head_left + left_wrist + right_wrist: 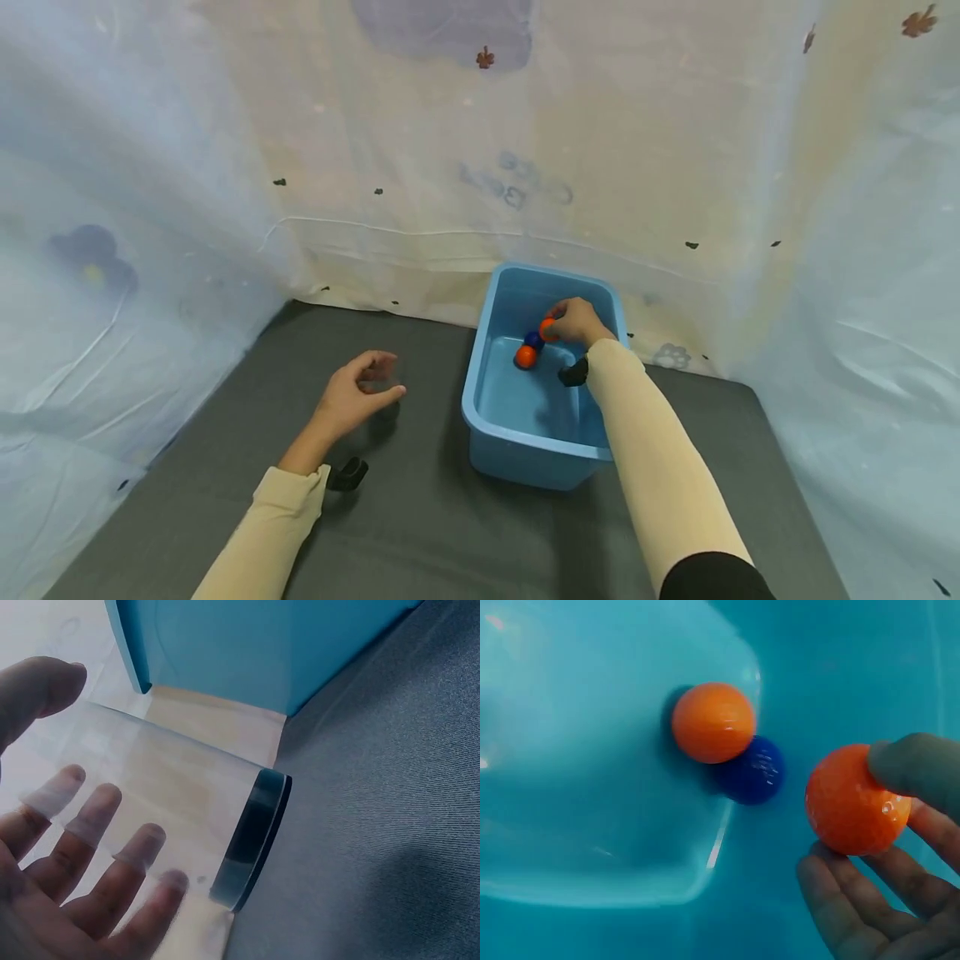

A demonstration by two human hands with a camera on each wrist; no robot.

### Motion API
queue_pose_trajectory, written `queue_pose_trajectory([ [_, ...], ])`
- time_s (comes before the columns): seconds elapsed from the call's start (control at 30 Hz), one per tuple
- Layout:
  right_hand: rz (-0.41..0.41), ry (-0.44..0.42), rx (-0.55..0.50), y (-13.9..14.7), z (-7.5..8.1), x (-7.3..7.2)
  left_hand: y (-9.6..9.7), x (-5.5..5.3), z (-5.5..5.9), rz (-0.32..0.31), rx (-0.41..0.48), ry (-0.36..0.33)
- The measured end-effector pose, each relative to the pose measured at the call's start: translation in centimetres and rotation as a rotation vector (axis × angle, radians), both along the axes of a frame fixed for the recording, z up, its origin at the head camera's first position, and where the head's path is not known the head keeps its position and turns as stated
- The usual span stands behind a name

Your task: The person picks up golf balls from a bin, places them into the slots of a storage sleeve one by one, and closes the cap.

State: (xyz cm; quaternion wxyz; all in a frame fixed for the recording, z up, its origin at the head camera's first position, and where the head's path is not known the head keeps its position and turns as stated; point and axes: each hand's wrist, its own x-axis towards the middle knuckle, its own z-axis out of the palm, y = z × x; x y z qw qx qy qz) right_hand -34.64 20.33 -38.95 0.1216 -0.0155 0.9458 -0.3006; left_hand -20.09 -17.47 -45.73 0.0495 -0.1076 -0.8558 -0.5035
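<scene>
My right hand [579, 323] is inside the light-blue bin [480, 367], pinching an orange golf ball [851, 801] between thumb and fingers. Another orange ball [714, 722] lies on the bin's floor, and a dark blue ball [754, 774] lies against it. Left of the bin, my left hand [352, 396] holds a clear cylinder [172, 772] above the grey surface. In the left wrist view it is tilted, with fingers and thumb around its sides and a dark band at one end. I see nothing inside it. The head view barely shows it.
A dark grey padded surface [420, 533] lies under the bin. Pale printed sheeting [420, 167] hangs behind and along both sides. The bin's raised rim surrounds my right hand, and its far edge stands near the back sheeting.
</scene>
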Motion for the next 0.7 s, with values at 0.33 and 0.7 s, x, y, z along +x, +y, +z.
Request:
queue_pose_trajectory([
  [0.33, 0.102, 0.041, -0.052, -0.1, 2.9, 1.3, 0.2, 0.4, 0.6, -0.002, -0.016, 0.023],
  [0.7, 0.129, 0.092, -0.07, -0.1, 4.5, 2.4, 0.7, 0.4, 1.0, -0.005, -0.033, 0.041],
])
